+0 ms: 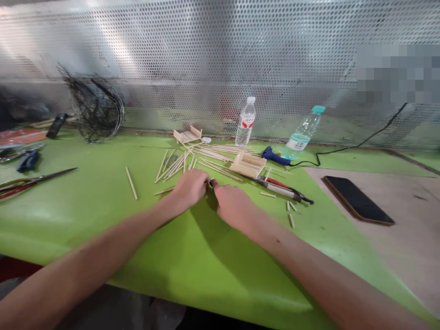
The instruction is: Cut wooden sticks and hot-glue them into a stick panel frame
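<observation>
My left hand (192, 185) is closed, knuckles up, over the green table. Its fingertips meet those of my right hand (232, 201), which is closed as well, around a small dark thing (211, 182) that I cannot make out. Just beyond my hands lies a loose pile of thin wooden sticks (178, 166). A small box-like piece made of sticks (248, 164) sits to the right of the pile, and a second stick-built piece (187, 134) stands behind it. Several short cut stick pieces (291, 221) lie right of my right hand.
A tool with red and white handles (280, 189) and a blue glue gun (275, 156) lie at the right. Behind stand two bottles (246, 123) (301, 137). A phone (357, 199) lies far right; scissors (37, 179) and coiled wire (98, 107) are left.
</observation>
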`<state>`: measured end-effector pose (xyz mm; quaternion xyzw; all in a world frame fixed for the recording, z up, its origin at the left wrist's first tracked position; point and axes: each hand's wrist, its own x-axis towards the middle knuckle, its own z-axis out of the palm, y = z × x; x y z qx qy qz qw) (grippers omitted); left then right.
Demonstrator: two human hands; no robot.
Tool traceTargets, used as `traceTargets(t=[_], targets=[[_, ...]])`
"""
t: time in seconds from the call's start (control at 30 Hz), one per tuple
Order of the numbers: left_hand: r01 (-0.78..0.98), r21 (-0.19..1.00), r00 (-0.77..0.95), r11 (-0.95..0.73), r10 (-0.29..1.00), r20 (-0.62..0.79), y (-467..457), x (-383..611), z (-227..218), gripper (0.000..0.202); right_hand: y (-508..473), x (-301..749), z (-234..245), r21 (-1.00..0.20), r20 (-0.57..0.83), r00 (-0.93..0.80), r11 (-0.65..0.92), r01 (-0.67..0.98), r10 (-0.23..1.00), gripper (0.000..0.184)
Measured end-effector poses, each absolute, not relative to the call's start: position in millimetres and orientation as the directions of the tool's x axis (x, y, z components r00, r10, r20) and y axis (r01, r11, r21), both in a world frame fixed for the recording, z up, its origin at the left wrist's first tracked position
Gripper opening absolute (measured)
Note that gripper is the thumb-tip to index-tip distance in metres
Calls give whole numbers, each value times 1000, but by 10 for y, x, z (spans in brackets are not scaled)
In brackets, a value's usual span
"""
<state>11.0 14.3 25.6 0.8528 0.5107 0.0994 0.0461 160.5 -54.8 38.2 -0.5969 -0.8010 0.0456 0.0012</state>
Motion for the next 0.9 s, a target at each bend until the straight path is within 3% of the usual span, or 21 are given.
traceTargets(t=[0.17, 0.3, 0.43, 0.73, 0.9], targets=[[871, 151, 454, -468, 883, 123, 153, 98, 261, 25, -534, 1608, 331, -87, -33, -315, 311, 946, 949, 59], [824, 325, 452, -465, 884, 119, 236, 18, 243, 16, -531, 1649, 350, -75, -52, -306, 302, 950, 951, 70], [777, 476, 458, -411, 889, 20, 349, -78, 249, 16, -514, 1661, 348, -62, -82, -296, 291, 955, 952, 74], [806, 385, 457, -449, 886, 76, 430, -99, 173, 24, -513, 1682, 363, -8, -74, -326, 326, 945, 943, 78], [780, 447, 464, -439, 884, 58, 431, -77, 166, 19, -500, 1739, 454, -66, -79, -344, 339, 938, 936, 69]])
